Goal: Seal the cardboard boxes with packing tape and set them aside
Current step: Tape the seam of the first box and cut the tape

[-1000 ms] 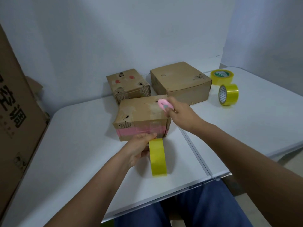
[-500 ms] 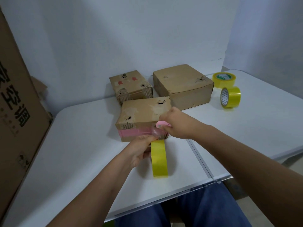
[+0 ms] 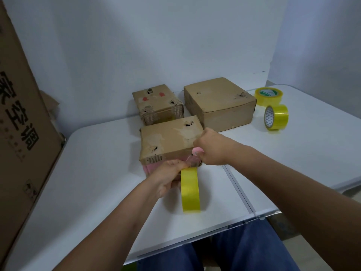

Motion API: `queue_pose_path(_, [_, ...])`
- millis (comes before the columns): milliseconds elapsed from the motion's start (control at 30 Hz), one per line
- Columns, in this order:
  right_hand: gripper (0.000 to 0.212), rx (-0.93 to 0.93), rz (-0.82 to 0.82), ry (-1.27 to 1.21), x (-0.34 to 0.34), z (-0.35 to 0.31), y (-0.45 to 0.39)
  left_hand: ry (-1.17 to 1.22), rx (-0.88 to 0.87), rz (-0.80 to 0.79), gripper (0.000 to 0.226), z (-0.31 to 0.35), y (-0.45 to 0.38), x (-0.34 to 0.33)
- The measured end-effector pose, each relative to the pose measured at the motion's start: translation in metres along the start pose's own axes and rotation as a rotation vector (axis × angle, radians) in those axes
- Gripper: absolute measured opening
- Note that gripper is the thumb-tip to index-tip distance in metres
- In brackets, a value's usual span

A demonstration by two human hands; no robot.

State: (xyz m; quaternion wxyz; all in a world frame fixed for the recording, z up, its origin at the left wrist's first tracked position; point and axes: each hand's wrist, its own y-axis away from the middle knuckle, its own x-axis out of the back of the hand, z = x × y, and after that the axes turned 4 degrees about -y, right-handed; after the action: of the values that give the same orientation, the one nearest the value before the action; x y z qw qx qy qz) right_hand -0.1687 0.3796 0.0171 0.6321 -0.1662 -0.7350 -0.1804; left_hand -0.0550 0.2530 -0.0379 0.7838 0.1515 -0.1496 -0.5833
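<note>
— Since a second ago the right hand (image 3: 212,148) has come down from the top of the nearest box (image 3: 170,139) to its front right corner, carrying the small pink cutter (image 3: 196,151) with it. See it?

— Yes. Its fingers are curled tight round the pink cutter, which pokes out on the side facing the left hand (image 3: 168,178), right at the box's corner.

— And the left hand?

— It holds the yellow tape roll (image 3: 190,189), which stands on edge on the table (image 3: 97,182) just to its right. Thumb and fingers pinch at the top of the roll, against the box's pink front face. A short clear strip of tape seems to run between the two hands up to the box, though it is hard to make out.

— Where are the other boxes?

— Beyond both hands, by the wall: a small worn box (image 3: 158,103) straight behind the near one, and a larger box (image 3: 219,102) beyond the right hand.

— More tape?

— Two spare rolls well to the right of the right hand, one lying flat (image 3: 268,95), one standing on edge (image 3: 276,117). Far left of the left hand a big printed carton (image 3: 21,122) leans upright beside the table.
</note>
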Motion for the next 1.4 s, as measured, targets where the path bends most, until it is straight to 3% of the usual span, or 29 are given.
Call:
queue_pose_path(300, [0.028, -0.099, 0.005, -0.064, 0.001, 0.013, 0.001, -0.013, 0.024, -0.005, 0.008, 0.0, 0.0, 0.004])
queue_pose_path(400, [0.028, 0.028, 0.014, -0.064, -0.002, 0.02, 0.002, 0.013, 0.025, -0.003, 0.009, 0.002, -0.001, 0.006])
queue_pose_path(500, [0.017, 0.028, 0.299, -0.242, -0.01, 0.029, 0.01, 0.002, 0.034, -0.034, 0.009, 0.004, -0.001, 0.005])
queue_pose_path(600, [0.014, -0.127, 0.455, -0.295, -0.028, 0.047, 0.023, -0.029, 0.038, -0.056, 0.004, 0.007, -0.001, 0.002])
queue_pose_path(767, [0.03, -0.426, 0.194, -0.18, -0.077, 0.081, 0.036, -0.072, 0.009, -0.022, 0.006, 0.007, 0.001, 0.002])
queue_pose_path(900, [0.035, -0.487, 0.163, -0.212, -0.088, 0.086, 0.034, -0.053, -0.018, 0.043, 0.006, 0.001, 0.005, 0.009])
queue_pose_path(1000, [0.036, -0.432, 0.416, -0.285, -0.076, 0.067, 0.024, -0.035, -0.017, 0.081, 0.004, -0.006, 0.011, 0.016])
queue_pose_path(1100, [0.032, -0.217, 0.714, -0.45, -0.059, 0.037, 0.008, 0.009, 0.01, 0.105, 0.004, -0.014, 0.019, 0.029])
queue_pose_path(1233, [0.036, -0.074, 0.566, -0.48, -0.058, 0.011, -0.013, 0.121, 0.074, 0.169, 0.018, -0.034, 0.028, 0.063])
queue_pose_path(1300, [0.044, -0.103, 0.476, -0.438, -0.06, 0.011, -0.018, 0.192, 0.101, 0.254, 0.021, -0.045, 0.031, 0.083])
queue_pose_path(1400, [0.041, -0.148, 0.471, -0.323, -0.059, 0.016, -0.021, 0.359, 0.075, 0.418, 0.022, -0.054, 0.031, 0.113])
